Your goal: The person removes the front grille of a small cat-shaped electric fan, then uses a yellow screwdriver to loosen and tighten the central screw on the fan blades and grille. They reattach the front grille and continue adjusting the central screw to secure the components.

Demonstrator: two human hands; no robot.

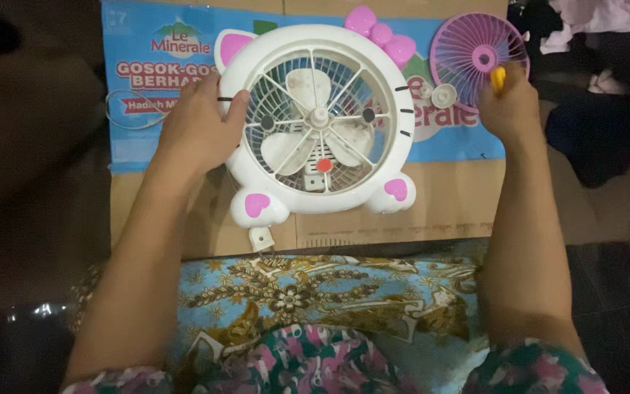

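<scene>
L hand [197, 131]: fingers wrapping rim of white cat-face fan [320, 120], steadying it.
R hand [508, 109]: fingers closing on yellow-handled tool [499, 77], beside pink grille [477, 58].

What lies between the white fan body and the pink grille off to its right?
In the head view, two small white round parts lie on the cardboard between the white fan and the pink grille. The right hand is beside the grille.

Dim room, dark glossy floor [621, 292]
</scene>
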